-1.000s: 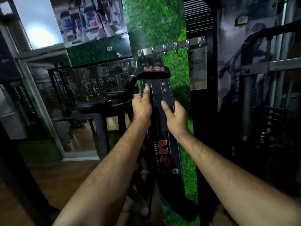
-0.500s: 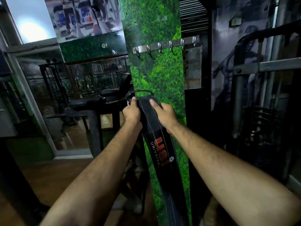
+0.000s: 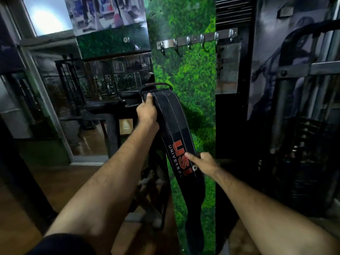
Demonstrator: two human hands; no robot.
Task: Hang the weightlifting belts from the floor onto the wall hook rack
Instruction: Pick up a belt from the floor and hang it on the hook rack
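A black weightlifting belt (image 3: 174,122) with red lettering hangs down in front of the green wall panel, well below the metal hook rack (image 3: 196,39). My left hand (image 3: 147,112) is shut on the belt's top end, just under its metal buckle loop (image 3: 156,86). My right hand (image 3: 204,162) touches the belt's right edge lower down, by the lettering, fingers partly curled on it. All the hooks on the rack are bare. The belt's lower end runs down out of clear sight.
The green turf-covered panel (image 3: 195,92) carries the rack. A dark weight machine with a plate stack (image 3: 298,148) stands at the right. To the left are a padded bench (image 3: 110,109), mirrors and wooden floor (image 3: 55,190).
The belt was up at the rack a second ago; it has come down with both hands. My right hand slid from near the top to the lettering.
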